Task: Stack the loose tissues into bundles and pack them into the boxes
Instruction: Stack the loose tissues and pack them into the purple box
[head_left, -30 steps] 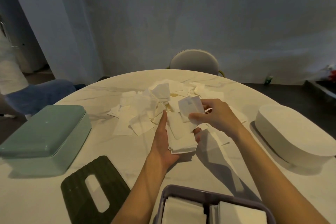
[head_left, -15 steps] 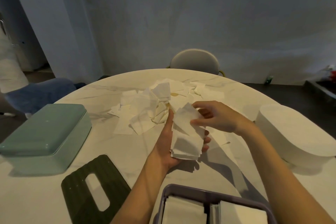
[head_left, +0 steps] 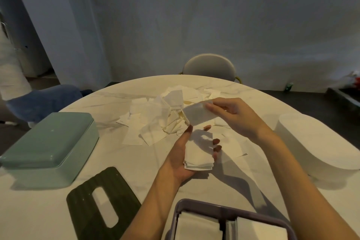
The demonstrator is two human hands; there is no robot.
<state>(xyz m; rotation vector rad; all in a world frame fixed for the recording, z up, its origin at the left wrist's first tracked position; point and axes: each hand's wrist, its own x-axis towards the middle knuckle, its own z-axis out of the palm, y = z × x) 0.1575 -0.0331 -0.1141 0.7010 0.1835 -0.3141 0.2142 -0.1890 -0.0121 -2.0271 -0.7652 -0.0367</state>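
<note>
My left hand (head_left: 180,159) lies palm up over the table's middle and cradles a small bundle of white tissues (head_left: 199,152), its fingers curled round the right edge. Just above it, my right hand (head_left: 231,114) pinches a single folded tissue (head_left: 196,113) and holds it in the air. A heap of loose tissues (head_left: 155,115) is spread across the far half of the round marble table (head_left: 136,163). At the near edge stands a purple box (head_left: 224,210) with two stacks of tissues inside.
A closed mint-green box (head_left: 48,146) stands at the left, and a white oval box (head_left: 315,142) at the right. A dark green lid with a slot (head_left: 103,206) lies flat near the front. A chair (head_left: 209,67) stands behind the table.
My right hand has lifted off the bundle and now holds a separate tissue a little higher and further back. The left hand keeps the bundle in the same place.
</note>
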